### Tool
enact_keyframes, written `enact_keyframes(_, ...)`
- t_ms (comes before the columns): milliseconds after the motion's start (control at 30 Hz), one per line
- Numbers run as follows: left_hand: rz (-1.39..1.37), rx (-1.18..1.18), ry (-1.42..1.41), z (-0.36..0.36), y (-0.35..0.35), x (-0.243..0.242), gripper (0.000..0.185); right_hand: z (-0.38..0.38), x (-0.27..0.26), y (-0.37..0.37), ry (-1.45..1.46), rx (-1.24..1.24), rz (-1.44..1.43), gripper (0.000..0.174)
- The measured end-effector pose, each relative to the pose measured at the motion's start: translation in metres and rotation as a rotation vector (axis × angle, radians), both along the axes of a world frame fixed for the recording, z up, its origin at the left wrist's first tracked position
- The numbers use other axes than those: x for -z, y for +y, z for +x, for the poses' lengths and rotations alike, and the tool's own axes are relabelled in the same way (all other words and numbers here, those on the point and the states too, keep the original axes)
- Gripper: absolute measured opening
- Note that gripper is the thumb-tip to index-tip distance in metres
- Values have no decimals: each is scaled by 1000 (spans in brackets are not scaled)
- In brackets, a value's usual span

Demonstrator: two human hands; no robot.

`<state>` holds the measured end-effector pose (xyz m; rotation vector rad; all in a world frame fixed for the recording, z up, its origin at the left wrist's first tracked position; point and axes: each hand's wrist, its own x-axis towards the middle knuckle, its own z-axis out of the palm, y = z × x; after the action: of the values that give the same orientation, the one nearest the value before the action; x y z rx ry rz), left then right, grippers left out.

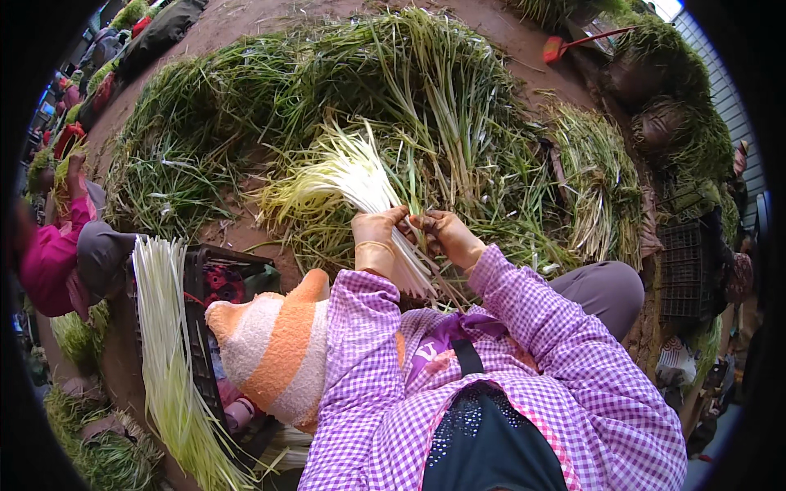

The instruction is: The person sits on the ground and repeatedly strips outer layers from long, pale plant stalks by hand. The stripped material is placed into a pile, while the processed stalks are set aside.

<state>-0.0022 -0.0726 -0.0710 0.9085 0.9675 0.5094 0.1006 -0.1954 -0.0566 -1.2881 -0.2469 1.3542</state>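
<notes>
A thick bundle of white-stemmed, yellow-tipped blanched chives [370, 178] fans out in front of me. My left hand [376, 240] is closed around its lower stems, with a tan band at the wrist. Close beside it, my right hand [453, 238] pinches a thin green stalk [415, 190] between thumb and fingers. The two hands nearly touch. Below them the cut stem ends [417, 282] hang over my lap. A large heap of loose green chives [295, 80] spreads over the ground beyond, with longer stalks [451, 123] lying on top.
At my left, trimmed pale chives [166, 319] lie along a black plastic crate [199, 294]. An orange-and-white striped plush item [270, 350] rests by my left arm. Another bundle [595, 184] lies at right, near a dark crate [681, 270]. A person in pink [55, 258] sits at far left.
</notes>
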Motion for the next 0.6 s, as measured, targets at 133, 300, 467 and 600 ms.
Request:
enact_keyframes(133,10,-36,-24,0,0,-4,14,2,-3,6,7,120,-25,16)
enact_keyframes(300,-82,-166,-38,8,1,-8,13,-12,-2,-3,-975,-141,-210,26)
enact_keyframes(467,-87,-330,-21,15,17,-27,13,1,5,-35,-1712,-795,-285,17)
enact_keyframes(600,-79,-360,-113,11,35,-35,10,61,32,-64,-1589,-1318,-450,18)
